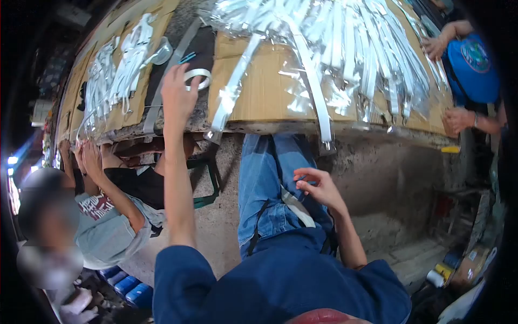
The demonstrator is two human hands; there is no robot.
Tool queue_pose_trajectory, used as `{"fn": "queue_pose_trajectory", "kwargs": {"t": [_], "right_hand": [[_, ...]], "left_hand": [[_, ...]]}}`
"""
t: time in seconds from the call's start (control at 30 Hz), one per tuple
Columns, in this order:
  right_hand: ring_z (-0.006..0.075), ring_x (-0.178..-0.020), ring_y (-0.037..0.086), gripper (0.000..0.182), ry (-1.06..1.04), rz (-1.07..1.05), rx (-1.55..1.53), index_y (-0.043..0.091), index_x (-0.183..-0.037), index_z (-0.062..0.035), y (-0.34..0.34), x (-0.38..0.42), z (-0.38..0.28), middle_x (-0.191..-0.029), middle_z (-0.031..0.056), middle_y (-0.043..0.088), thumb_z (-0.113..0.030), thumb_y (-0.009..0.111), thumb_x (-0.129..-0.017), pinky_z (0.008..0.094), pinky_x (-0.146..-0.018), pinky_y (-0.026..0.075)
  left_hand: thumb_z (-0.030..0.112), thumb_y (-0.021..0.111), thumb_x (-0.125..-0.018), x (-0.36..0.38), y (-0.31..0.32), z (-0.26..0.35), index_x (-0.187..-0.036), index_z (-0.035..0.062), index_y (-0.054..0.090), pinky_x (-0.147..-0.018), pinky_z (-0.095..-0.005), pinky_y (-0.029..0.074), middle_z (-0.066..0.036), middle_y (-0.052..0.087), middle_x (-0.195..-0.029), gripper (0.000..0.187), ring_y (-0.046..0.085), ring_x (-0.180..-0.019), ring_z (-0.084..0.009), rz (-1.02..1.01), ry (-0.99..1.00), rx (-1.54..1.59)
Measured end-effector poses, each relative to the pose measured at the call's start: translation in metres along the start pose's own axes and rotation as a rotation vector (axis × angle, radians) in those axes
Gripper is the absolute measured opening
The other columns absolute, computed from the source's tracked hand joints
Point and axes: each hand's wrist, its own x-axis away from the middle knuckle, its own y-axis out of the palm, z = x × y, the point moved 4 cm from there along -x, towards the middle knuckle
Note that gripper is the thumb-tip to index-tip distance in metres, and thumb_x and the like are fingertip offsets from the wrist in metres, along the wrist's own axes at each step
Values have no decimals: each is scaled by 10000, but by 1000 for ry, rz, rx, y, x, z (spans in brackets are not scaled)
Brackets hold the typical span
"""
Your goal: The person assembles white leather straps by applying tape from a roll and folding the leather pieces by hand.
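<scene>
My left hand [179,92] reaches over the table's near edge with its thumb apart from its fingers. Its thumb overlaps the left side of a white tape roll [204,81]. Just beyond the fingertips lies a small light-blue item [187,57], too small to name. My right hand [319,189] is above my lap, thumb and fingers pinched around a small dark item that I cannot make out. Below it, a pale strip [297,207] lies across my jeans. Two white straps in clear plastic sleeves, a left one [233,89] and a right one [310,75], stretch to the table edge.
Many sleeved white straps [372,54] fan out on cardboard [264,81]. More bundled white straps [132,59] are at left. One person [113,232] sits at left; another person's hand [458,120] rests at the right edge. A green stool frame [208,183] stands beneath.
</scene>
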Motion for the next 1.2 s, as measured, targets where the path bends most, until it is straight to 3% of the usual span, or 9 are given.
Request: {"fn": "queue_pose_trajectory", "kwargs": {"t": [0.13, 0.2, 0.27, 0.37, 0.5, 0.6, 0.7, 0.87, 1.2], "right_hand": [[93, -830, 622, 367, -107, 160, -173, 589, -1236, -35, -34, 29, -23, -1099, 39, 635, -14, 640, -873, 233, -692, 508], [102, -850, 626, 427, -199, 399, -126, 556, -1281, -26, -62, 41, -23, -1138, 50, 623, 29, 631, -864, 230, -717, 507], [104, -896, 622, 474, -277, 570, -97, 531, -1317, -29, -81, 45, -17, -1182, 62, 610, 45, 632, -860, 237, -759, 512], [133, -1010, 617, 528, -265, 678, -62, 502, -1352, -30, -97, 43, -12, -1250, 86, 588, 55, 639, -849, 272, -866, 514], [197, -1145, 589, 595, -369, 690, 120, 473, -1375, -28, -109, 28, -5, -1286, 109, 573, 63, 659, -817, 317, -942, 494], [217, -1144, 593, 595, -426, 603, -32, 443, -1395, -13, -104, 19, -9, -1337, 125, 536, 78, 618, -834, 319, -915, 501], [222, -1103, 621, 594, -453, 567, -155, 428, -1408, -10, -103, 25, -18, -1352, 138, 524, 100, 580, -845, 295, -863, 511], [219, -1038, 657, 582, -544, 636, -114, 470, -1384, -19, -120, 26, -18, -1319, 156, 558, 167, 533, -835, 269, -830, 531], [201, -1062, 635, 592, -534, 820, -32, 487, -1356, -27, -115, 19, 3, -1285, 131, 579, 132, 644, -808, 308, -885, 535]], "left_hand": [[54, 660, -843, 78, -28, 87, -943, -27, 603, -815, -397, 458, -168, 615, -944, 141, 587, -905, -317, 186, -224, 335], [61, 641, -853, 129, 2, 140, -894, -23, 618, -719, -345, 496, -156, 632, -901, 96, 623, -801, -242, -103, -376, 586], [122, 689, -842, 177, 61, 196, -1098, -18, 626, -801, -334, 523, -153, 657, -1058, 299, 644, -968, -241, -557, -539, 957], [97, 737, -790, 225, 158, 237, -1399, -30, 360, -925, -354, 489, -196, 579, -1256, 728, 573, -1171, -266, -505, -605, 1262], [87, 737, -791, 195, 149, 251, -1482, -16, 124, -950, -379, 474, -206, 615, -1189, 929, 584, -1143, -280, -386, -273, 994], [-4, 675, -822, 202, 135, 265, -1473, 30, -123, -906, -358, 498, -165, 680, -999, 1030, 659, -965, -242, -754, -677, 1524], [-64, 628, -829, 202, 93, 282, -1464, 32, -145, -893, -328, 503, -167, 668, -1018, 1006, 672, -918, -217, -662, -685, 1660], [-141, 537, -777, 178, 65, 284, -1259, 7, 508, -938, -328, 499, -159, 625, -1243, 506, 625, -1140, -237, -604, -485, 1738], [-69, 692, -760, 176, 86, 254, -1208, -9, 530, -846, -298, 529, -106, 650, -1102, 480, 638, -998, -198, -424, -233, 799]]}}
